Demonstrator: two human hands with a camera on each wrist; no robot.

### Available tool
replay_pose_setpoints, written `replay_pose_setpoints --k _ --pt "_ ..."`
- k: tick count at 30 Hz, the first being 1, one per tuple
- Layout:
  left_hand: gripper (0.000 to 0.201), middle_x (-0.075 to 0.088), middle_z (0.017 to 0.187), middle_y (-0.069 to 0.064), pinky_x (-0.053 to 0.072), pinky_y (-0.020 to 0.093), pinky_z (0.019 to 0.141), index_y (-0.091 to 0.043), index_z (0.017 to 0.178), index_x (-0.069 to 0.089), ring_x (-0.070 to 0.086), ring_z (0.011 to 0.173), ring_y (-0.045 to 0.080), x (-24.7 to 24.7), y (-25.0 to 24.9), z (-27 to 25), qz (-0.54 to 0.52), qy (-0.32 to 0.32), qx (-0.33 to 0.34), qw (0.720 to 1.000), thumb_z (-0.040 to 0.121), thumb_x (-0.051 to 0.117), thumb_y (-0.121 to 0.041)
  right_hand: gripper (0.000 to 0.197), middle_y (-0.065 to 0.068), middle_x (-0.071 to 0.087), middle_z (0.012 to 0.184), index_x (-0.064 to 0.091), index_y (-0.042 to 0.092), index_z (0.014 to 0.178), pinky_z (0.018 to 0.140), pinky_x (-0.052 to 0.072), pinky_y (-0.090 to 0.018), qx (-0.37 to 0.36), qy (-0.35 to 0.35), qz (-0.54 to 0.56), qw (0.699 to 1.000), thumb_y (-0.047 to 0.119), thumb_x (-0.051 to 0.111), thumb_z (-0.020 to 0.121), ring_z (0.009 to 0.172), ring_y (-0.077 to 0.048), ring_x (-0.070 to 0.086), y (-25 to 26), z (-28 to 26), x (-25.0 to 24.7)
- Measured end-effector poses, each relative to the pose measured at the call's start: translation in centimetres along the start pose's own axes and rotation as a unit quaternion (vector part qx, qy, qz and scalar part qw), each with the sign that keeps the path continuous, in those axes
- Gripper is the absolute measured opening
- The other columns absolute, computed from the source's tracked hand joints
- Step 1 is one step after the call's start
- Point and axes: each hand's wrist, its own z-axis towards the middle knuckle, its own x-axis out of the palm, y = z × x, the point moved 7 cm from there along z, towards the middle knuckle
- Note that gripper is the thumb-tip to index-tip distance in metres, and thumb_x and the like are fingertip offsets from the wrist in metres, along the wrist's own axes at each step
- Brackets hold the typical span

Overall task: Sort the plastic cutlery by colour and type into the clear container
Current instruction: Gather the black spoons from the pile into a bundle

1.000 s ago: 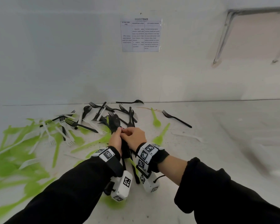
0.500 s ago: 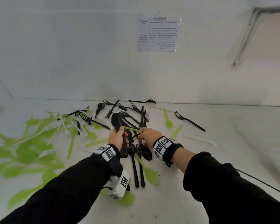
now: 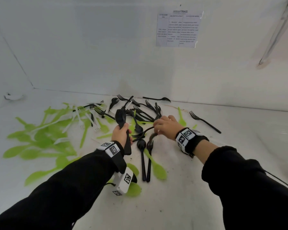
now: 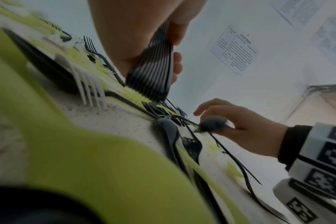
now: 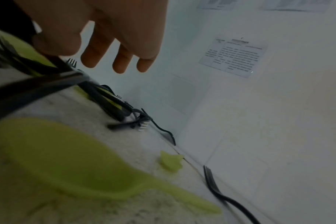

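My left hand (image 3: pixel 121 132) grips a stack of black forks (image 3: pixel 120 117) by the handles, tines up; the left wrist view shows the stack (image 4: pixel 153 71) fanned under the palm. Just to its right, my right hand (image 3: pixel 157 128) pinches the handle of a single black fork (image 3: pixel 151 136), which is blurred and lifted off the pile of black cutlery (image 3: pixel 145 108). In the right wrist view the thumb (image 5: pixel 56 44) presses that black fork's handle (image 5: pixel 34 87) while the other fingers hang straight. I cannot make out the clear container in the head view.
Green spoons (image 3: pixel 40 141) and white forks (image 3: pixel 80 120) lie spread over the left of the white table. A black spoon, black fork and green spoon (image 3: pixel 156 165) lie between my wrists. A lone black fork (image 3: pixel 204 122) lies at the right. A printed sheet (image 3: pixel 179 29) hangs on the back wall.
My hands were together on the fork stack; they have come apart. The right hand moved right to the pile and pinches one fork, while the left still holds the stack.
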Motion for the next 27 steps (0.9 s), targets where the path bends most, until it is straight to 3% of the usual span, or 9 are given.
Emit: replay_pose_setpoints --k 3,7,9,13,17,19,21,24,27 --pt "0.021 0.045 0.069 0.003 0.036 0.024 0.046 -0.016 0.079 0.042 0.039 0.047 0.018 -0.2 -0.3 -0.2 -0.005 -0.002 0.005 1.0 0.099 0.042 -0.023 0.024 -0.004 0.055 0.125 0.054 0.012 0.117 0.109 0.022 -0.038 0.123 -0.05 0.171 0.976 0.019 0.039 0.099 0.121 -0.023 0.046 -1.7 -0.6 -1.1" --pt "0.023 0.045 0.068 0.002 0.036 0.023 0.044 -0.015 0.078 0.042 0.039 0.046 0.017 -0.6 -0.8 -0.1 -0.015 0.0 0.013 1.0 0.099 0.042 -0.024 0.031 -0.017 0.059 0.11 0.051 0.001 0.115 0.077 0.037 -0.027 0.259 -0.072 0.374 0.888 0.023 0.038 0.099 0.099 -0.028 0.055 -0.5 -1.3 -1.0" --pt "0.024 0.045 0.068 0.002 0.036 0.023 0.045 -0.014 0.077 0.042 0.039 0.045 0.017 -0.8 -1.0 0.0 -0.014 0.004 0.013 1.0 0.099 0.042 -0.025 0.037 -0.014 0.059 0.104 0.052 0.001 0.111 0.073 0.039 -0.028 0.277 -0.03 0.372 0.885 0.033 0.04 0.098 0.094 -0.026 0.054 2.1 -0.9 -0.1" --pt "0.026 0.045 0.067 0.003 0.035 0.023 0.045 -0.013 0.076 0.041 0.038 0.043 0.017 -1.5 -1.6 0.1 -0.006 0.021 0.009 1.0 0.099 0.043 -0.025 0.037 -0.022 0.055 0.123 0.052 -0.002 0.115 0.093 0.04 -0.036 0.311 0.003 0.331 0.891 0.028 0.034 0.101 0.116 -0.033 0.05 4.4 0.6 1.3" --pt "0.026 0.044 0.065 0.002 0.034 0.023 0.045 -0.013 0.075 0.042 0.038 0.041 0.016 -2.7 -2.1 0.1 -0.003 0.038 0.005 0.999 0.099 0.043 -0.025 0.031 -0.007 0.055 0.125 0.06 0.014 0.105 0.103 0.029 -0.042 0.376 -0.023 0.309 0.873 0.036 0.039 0.097 0.119 -0.026 0.049 2.4 0.4 0.4" --pt "0.025 0.044 0.065 0.002 0.034 0.022 0.044 -0.013 0.076 0.043 0.038 0.04 0.015 -3.3 -2.3 0.2 -0.003 0.045 0.003 0.999 0.099 0.043 -0.025 0.033 0.0 0.049 0.132 0.064 0.02 0.111 0.107 0.023 -0.045 0.391 -0.089 0.312 0.862 0.04 0.044 0.094 0.123 -0.021 0.046 1.3 0.1 -1.3" --pt "0.023 0.045 0.065 0.001 0.034 0.021 0.042 -0.014 0.078 0.044 0.038 0.038 0.013 -3.8 -2.3 0.4 -0.003 0.052 -0.003 0.999 0.099 0.043 -0.025 0.034 -0.002 0.052 0.131 0.063 0.017 0.115 0.105 0.028 -0.042 0.39 -0.196 0.327 0.838 0.039 0.047 0.094 0.122 -0.022 0.047 0.5 -0.3 -3.8" --pt "0.022 0.045 0.066 0.001 0.035 0.02 0.041 -0.015 0.079 0.044 0.038 0.039 0.014 -4.3 -2.4 0.7 -0.002 0.063 -0.008 0.998 0.098 0.044 -0.025 0.033 -0.017 0.063 0.109 0.059 0.005 0.111 0.086 0.039 -0.035 0.379 -0.286 0.356 0.805 0.03 0.041 0.099 0.106 -0.033 0.056 0.8 -0.3 -6.2" --pt "0.02 0.045 0.066 0.001 0.036 0.021 0.043 -0.015 0.081 0.044 0.039 0.038 0.013 -4.5 -2.5 0.9 0.002 0.079 -0.012 0.997 0.099 0.043 -0.025 0.036 -0.018 0.062 0.1 0.056 0.001 0.109 0.076 0.041 -0.031 0.379 -0.152 0.379 0.83 0.032 0.044 0.096 0.1 -0.033 0.058 3.6 0.4 -4.6"
